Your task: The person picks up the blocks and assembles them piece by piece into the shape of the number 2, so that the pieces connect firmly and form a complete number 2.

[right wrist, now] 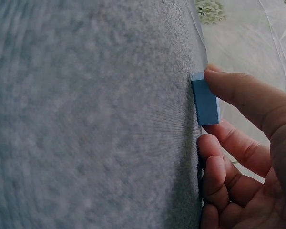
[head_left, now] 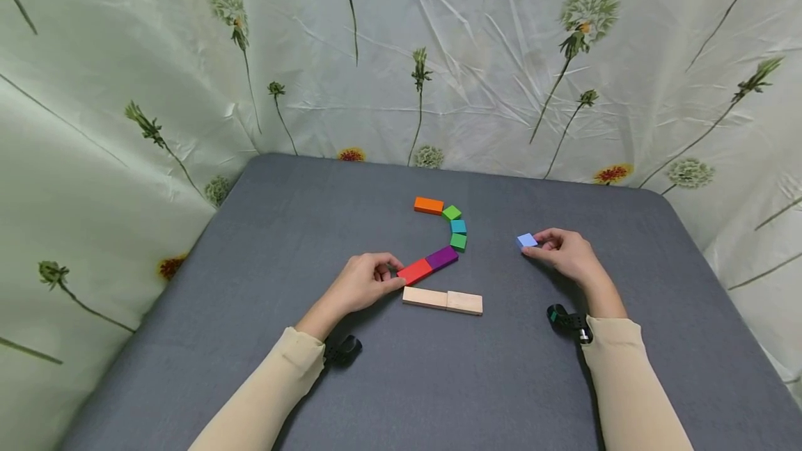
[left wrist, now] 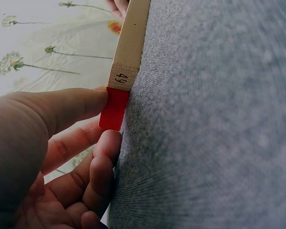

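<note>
My left hand point(head_left: 363, 281) pinches the near left end of a red block point(head_left: 415, 272) between thumb and finger. In the left wrist view the red block point(left wrist: 115, 109) lies low against the table, beside a bare wooden block point(left wrist: 131, 40) with a number on its end. End to end with the red one is a purple block point(head_left: 442, 257). My right hand point(head_left: 567, 254) holds a small light blue block point(head_left: 526, 241) apart from the row. From the right wrist, that blue block point(right wrist: 207, 99) shows at the cloth, thumb and finger around it, other fingers curled.
Beyond the purple block curve a green block point(head_left: 459, 242), a teal block point(head_left: 459, 226), a lighter green block point(head_left: 452, 212) and an orange block point(head_left: 429, 205). Two plain wooden blocks point(head_left: 425, 297) lie in front. Flowered fabric point(head_left: 376, 110) hangs behind the grey table point(head_left: 451, 381).
</note>
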Available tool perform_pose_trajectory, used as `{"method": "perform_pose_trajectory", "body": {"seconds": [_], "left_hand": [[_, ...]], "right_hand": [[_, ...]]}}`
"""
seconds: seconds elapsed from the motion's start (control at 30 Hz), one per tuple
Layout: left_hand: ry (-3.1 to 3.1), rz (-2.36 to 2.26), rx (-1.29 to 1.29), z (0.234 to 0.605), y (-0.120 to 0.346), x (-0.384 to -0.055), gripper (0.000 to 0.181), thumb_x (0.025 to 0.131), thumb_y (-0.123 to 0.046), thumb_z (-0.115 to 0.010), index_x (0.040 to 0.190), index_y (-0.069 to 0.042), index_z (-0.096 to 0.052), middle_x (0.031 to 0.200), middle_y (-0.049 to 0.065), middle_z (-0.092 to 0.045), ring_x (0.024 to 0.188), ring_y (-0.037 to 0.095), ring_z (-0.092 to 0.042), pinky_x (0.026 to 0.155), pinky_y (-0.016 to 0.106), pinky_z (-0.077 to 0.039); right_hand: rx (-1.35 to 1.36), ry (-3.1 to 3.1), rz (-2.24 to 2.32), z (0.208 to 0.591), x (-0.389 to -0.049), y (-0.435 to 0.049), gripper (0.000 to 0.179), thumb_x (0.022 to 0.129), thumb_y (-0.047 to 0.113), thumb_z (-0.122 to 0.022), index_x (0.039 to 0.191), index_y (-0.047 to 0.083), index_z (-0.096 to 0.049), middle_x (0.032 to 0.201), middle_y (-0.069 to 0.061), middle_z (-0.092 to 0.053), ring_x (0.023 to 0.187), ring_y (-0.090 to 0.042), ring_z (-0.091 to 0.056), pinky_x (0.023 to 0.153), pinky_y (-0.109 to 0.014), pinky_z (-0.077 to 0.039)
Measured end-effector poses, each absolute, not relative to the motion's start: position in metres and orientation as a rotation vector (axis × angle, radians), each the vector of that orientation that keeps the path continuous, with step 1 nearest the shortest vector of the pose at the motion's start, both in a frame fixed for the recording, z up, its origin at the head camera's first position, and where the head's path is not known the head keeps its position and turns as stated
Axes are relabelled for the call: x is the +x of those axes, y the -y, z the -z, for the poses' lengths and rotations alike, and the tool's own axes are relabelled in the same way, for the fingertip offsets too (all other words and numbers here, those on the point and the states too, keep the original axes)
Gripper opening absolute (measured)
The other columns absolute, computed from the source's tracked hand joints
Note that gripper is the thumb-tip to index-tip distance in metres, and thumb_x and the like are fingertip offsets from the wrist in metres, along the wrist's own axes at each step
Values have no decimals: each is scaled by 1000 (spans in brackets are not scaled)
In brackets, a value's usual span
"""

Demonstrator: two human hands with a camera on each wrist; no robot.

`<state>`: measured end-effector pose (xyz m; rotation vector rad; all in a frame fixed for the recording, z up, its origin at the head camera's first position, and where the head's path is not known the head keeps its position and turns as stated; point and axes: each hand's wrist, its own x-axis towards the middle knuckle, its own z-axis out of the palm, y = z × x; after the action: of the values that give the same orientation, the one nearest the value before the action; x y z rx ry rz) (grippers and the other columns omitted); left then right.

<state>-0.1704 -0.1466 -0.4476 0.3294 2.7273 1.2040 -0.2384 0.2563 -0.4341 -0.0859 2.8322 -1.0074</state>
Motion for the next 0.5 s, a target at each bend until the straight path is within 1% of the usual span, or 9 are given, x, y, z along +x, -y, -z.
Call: {"method": "perform_pose_trajectory", "body": {"seconds": [0.37,0.5], "left_hand": [[-2714,-1210,319,448,147,-172,18,94,-23,-84,109,-16,-79,75,-3,-59,66,11,-50,62,25,-38],[-2712,-1210,314,448,147,-172,18,94,-24,-84,110,-16,-79,74,-3,-59,66,11,-50,62,25,-38]], "right_hand": [[-71,-2826,1021,433,-237,-256,52,99,40,-78,127,-3,-67,91,-4,-60,82,-17,-50,70,-30,-39],[-81,-2824,1026,433,-237,-256,52,99,39,-78,127,-3,-67,89,-2,-59,79,-15,-50,69,-29,-38]]}}
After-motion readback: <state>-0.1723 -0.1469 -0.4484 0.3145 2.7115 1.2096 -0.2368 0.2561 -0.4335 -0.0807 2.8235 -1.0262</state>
